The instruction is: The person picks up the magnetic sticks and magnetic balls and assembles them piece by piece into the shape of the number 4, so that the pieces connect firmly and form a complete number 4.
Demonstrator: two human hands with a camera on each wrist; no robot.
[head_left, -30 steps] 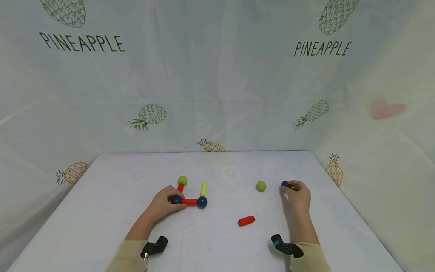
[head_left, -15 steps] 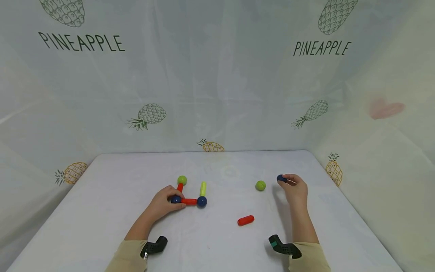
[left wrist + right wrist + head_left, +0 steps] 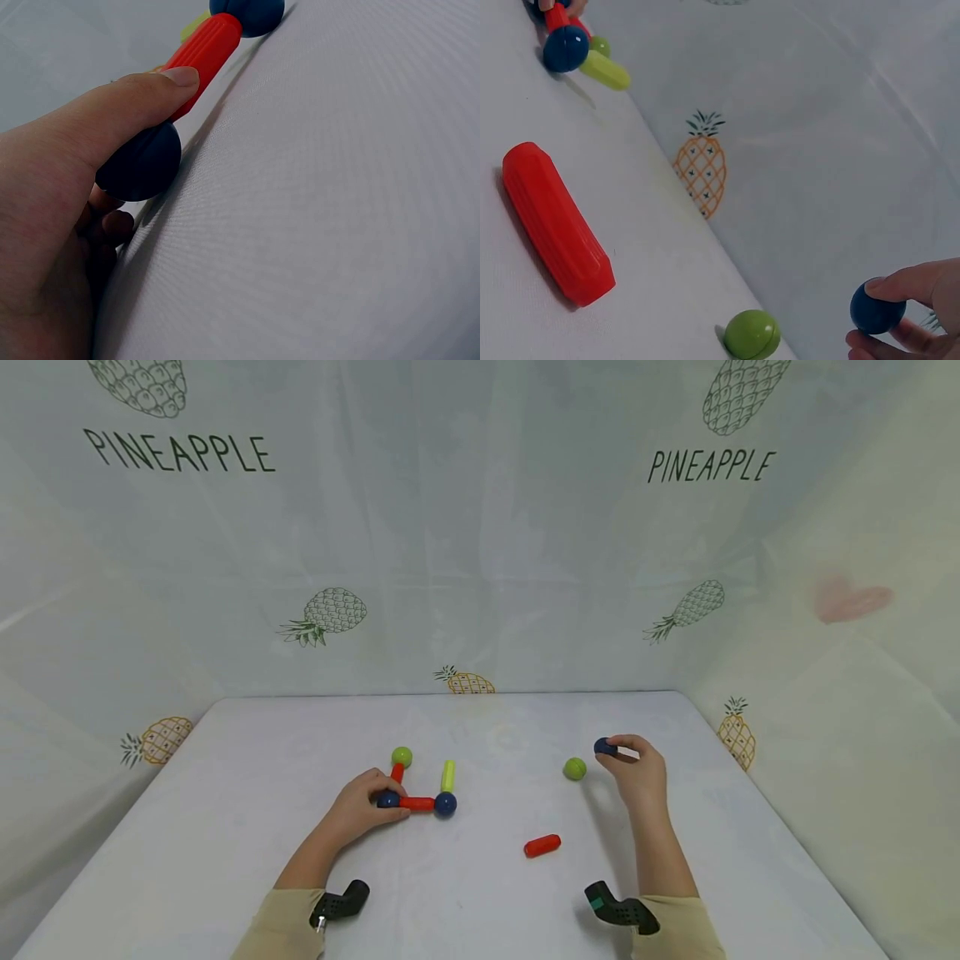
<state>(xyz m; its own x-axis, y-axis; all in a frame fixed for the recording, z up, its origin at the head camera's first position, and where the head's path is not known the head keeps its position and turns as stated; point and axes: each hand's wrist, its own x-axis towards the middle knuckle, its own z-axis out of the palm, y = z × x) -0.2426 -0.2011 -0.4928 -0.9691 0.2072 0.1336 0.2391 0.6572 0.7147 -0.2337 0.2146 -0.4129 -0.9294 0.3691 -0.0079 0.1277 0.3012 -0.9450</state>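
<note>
My left hand [image 3: 365, 806] grips a joined piece at its corner, fingers and thumb around a blue ball [image 3: 146, 161] and a red rod [image 3: 417, 804]. From that corner a second red rod [image 3: 397, 772] runs back to a green ball [image 3: 402, 757]. At the right end of the front rod sits another blue ball [image 3: 446, 804], with a yellow-green rod [image 3: 447, 776] pointing away from it. Over the table's right side, my right hand [image 3: 639, 770] pinches a loose blue ball [image 3: 876, 307] between thumb and fingers, raised above the surface.
A loose green ball [image 3: 575, 768] lies just left of my right hand. Nearer the front, a loose red rod [image 3: 542, 846] rests on the white table [image 3: 465, 902]. A pineapple-print curtain [image 3: 480, 543] hangs behind and beside the table.
My right hand has lifted the blue ball and carried it leftward and slightly back, closer to the loose green ball. My left hand and the joined piece have stayed put.
</note>
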